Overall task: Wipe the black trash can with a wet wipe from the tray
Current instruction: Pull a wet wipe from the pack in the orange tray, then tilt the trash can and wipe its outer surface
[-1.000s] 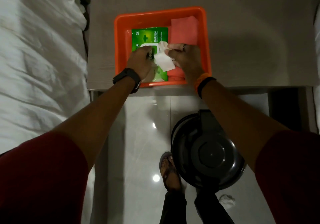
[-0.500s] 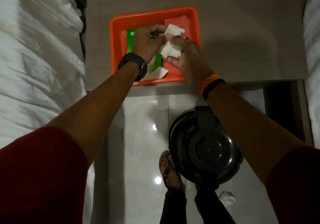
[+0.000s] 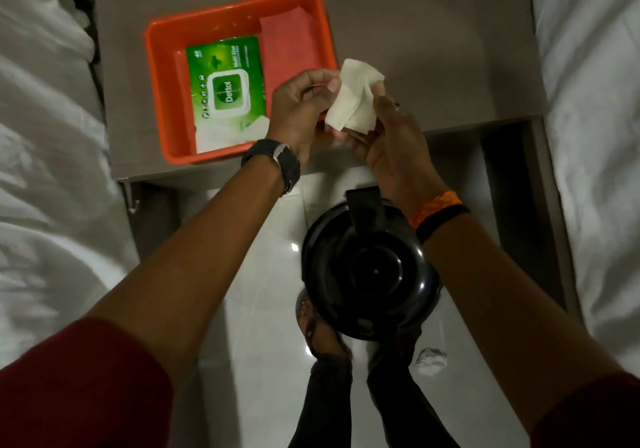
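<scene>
White wet wipe (image 3: 355, 101) pinched between your left hand (image 3: 299, 115) and right hand (image 3: 391, 146) at frame centre, black trash can (image 3: 369, 271) below, orange tray (image 3: 166, 101) upper left.

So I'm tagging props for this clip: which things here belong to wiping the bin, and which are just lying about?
For the job:
white wet wipe, held by left hand and right hand
round black trash can
green wipes pack
orange plastic tray

Lying about:
folded pink cloth
crumpled white wad on floor
</scene>
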`<move>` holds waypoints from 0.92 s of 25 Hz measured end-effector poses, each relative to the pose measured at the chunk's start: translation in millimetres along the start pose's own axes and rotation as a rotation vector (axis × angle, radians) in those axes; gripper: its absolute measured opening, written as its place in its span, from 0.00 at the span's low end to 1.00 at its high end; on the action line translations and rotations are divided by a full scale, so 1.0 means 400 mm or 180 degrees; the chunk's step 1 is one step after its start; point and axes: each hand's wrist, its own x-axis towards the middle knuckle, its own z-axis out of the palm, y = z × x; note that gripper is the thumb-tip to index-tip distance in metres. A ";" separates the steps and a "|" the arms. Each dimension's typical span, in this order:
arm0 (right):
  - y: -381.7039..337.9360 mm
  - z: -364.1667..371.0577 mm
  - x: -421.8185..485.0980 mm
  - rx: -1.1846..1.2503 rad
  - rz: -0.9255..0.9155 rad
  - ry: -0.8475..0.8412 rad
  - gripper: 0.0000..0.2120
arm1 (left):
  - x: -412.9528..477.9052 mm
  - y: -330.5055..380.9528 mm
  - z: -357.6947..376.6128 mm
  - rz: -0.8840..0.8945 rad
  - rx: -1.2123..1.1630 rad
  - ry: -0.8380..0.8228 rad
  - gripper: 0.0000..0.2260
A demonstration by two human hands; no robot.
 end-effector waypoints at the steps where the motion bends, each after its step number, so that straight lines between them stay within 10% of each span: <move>1: 0.004 -0.040 -0.028 -0.0012 -0.0033 0.0135 0.12 | -0.019 -0.035 0.032 -0.0195 -0.0140 -0.0101 0.05; 10: 0.089 -0.375 -0.164 -0.0147 0.0213 0.0961 0.07 | -0.155 -0.322 0.241 -0.0934 0.0123 -0.0400 0.07; 15: 0.154 -0.554 -0.173 -0.3209 -0.0588 0.1777 0.13 | -0.110 -0.416 0.237 0.0583 0.4461 -0.2315 0.21; 19: 0.195 -0.628 -0.179 -0.1996 -0.0460 0.2457 0.04 | -0.102 -0.468 0.323 0.1071 0.5621 -0.3470 0.39; 23: 0.227 -0.660 -0.189 -0.1277 -0.0236 0.2750 0.13 | -0.120 -0.479 0.390 0.0541 0.5468 -0.3624 0.33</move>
